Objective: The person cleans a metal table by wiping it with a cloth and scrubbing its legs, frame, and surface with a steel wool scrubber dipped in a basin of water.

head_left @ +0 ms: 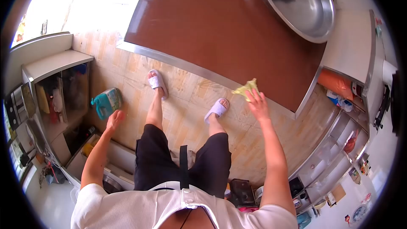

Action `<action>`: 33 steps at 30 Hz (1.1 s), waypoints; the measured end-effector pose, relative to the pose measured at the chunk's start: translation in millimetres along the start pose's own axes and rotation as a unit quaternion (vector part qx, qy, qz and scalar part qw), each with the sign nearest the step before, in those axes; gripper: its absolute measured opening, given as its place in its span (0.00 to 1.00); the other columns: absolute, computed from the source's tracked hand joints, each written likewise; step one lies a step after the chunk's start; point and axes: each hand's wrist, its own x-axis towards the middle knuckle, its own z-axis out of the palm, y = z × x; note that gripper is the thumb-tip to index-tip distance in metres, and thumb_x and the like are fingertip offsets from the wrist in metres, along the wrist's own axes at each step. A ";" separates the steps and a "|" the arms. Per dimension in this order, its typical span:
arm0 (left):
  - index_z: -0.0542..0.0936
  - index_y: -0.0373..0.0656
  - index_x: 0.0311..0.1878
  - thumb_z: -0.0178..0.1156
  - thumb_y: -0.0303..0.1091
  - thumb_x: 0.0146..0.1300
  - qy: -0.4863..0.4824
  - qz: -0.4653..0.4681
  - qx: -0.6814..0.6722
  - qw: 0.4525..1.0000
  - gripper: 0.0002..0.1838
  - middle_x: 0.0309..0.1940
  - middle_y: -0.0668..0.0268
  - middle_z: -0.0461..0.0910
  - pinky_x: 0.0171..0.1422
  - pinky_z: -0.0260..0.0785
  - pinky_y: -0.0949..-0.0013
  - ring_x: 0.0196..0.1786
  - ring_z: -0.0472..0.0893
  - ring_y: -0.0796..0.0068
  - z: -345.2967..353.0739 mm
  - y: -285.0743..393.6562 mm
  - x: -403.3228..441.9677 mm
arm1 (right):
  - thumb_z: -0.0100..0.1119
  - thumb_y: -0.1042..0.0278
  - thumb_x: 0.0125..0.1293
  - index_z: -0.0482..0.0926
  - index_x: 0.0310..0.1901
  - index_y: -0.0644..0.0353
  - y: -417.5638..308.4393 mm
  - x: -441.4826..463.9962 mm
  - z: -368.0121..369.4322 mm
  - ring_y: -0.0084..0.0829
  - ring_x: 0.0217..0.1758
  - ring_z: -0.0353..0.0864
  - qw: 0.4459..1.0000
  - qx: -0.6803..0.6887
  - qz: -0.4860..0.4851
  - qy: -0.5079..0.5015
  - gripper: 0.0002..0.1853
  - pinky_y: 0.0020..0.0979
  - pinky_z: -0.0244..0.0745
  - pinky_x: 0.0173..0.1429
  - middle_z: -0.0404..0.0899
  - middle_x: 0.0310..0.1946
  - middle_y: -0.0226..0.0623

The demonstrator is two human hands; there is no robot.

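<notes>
My right hand (257,104) grips a crumpled yellow cloth (246,89) at the near edge of the brown tabletop (220,25), which has a metal trim. On the left, my left hand (113,121) hangs above the floor, near a teal jug-shaped bottle (106,103). Its fingers are small and blurred, and whether it touches the bottle cannot be made out. A large metal basin (316,27) rests on the far right of the tabletop, with a dark patch inside it.
Wood-patterned floor (182,89) lies under my slippered feet. A cabinet (57,65) with glass doors stands at left, above an open drawer (118,159). Shelving (322,161) with assorted items runs along the right, below a pale counter (349,46). A dark bag-like item (241,191) sits behind me.
</notes>
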 end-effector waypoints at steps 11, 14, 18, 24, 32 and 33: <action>0.76 0.44 0.40 0.46 0.50 0.66 -0.049 -0.066 -0.081 0.993 0.19 0.30 0.70 0.79 0.34 0.66 0.74 0.32 0.77 0.80 152.8 50.6 -102.1 | 0.53 0.77 0.57 0.72 0.52 0.57 148.8 -333.5 -31.5 0.46 0.55 0.67 0.826 0.030 0.563 0.014 0.19 0.41 0.64 0.58 0.67 0.52 0.46; 0.77 0.44 0.41 0.46 0.50 0.66 -0.041 -0.039 -0.101 0.993 0.19 0.31 0.70 0.79 0.37 0.66 0.74 0.33 0.77 0.80 160.4 69.9 -102.5 | 0.51 0.78 0.55 0.71 0.54 0.55 104.3 -302.7 -53.2 0.44 0.55 0.68 0.741 0.256 0.617 0.071 0.22 0.40 0.63 0.60 0.70 0.50 0.45; 0.76 0.45 0.43 0.48 0.45 0.67 -0.047 -0.005 -0.165 0.985 0.14 0.31 0.72 0.78 0.37 0.67 0.75 0.35 0.77 0.82 192.3 104.9 -95.5 | 0.47 0.77 0.57 0.67 0.57 0.56 3.4 -258.3 -21.3 0.38 0.61 0.65 0.595 0.488 0.638 0.034 0.23 0.36 0.60 0.64 0.67 0.57 0.43; 0.72 0.41 0.29 0.50 0.46 0.67 -0.032 -0.004 -0.195 0.980 0.18 0.14 0.73 0.68 0.21 0.56 0.80 0.15 0.64 0.86 197.5 159.5 -79.8 | 0.46 0.74 0.61 0.63 0.60 0.63 -39.6 -135.1 33.9 0.44 0.65 0.60 0.716 0.498 0.488 0.023 0.23 0.37 0.53 0.67 0.64 0.60 0.48; 0.72 0.44 0.27 0.44 0.47 0.69 -0.065 -0.052 -0.450 0.889 0.19 0.13 0.80 0.54 0.21 0.41 0.79 0.17 0.52 0.88 282.7 56.3 -30.4 | 0.50 0.80 0.57 0.56 0.64 0.64 46.1 -112.1 137.2 0.47 0.66 0.57 0.888 0.168 0.423 -0.065 0.31 0.40 0.52 0.68 0.59 0.62 0.51; 0.72 0.45 0.28 0.44 0.46 0.69 -0.089 -0.081 -0.469 0.875 0.18 0.14 0.79 0.56 0.21 0.41 0.79 0.17 0.52 0.88 297.6 46.7 -28.9 | 0.51 0.79 0.56 0.55 0.64 0.64 56.5 -107.2 143.2 0.47 0.66 0.57 0.901 0.154 0.398 -0.076 0.32 0.40 0.51 0.69 0.58 0.62 0.51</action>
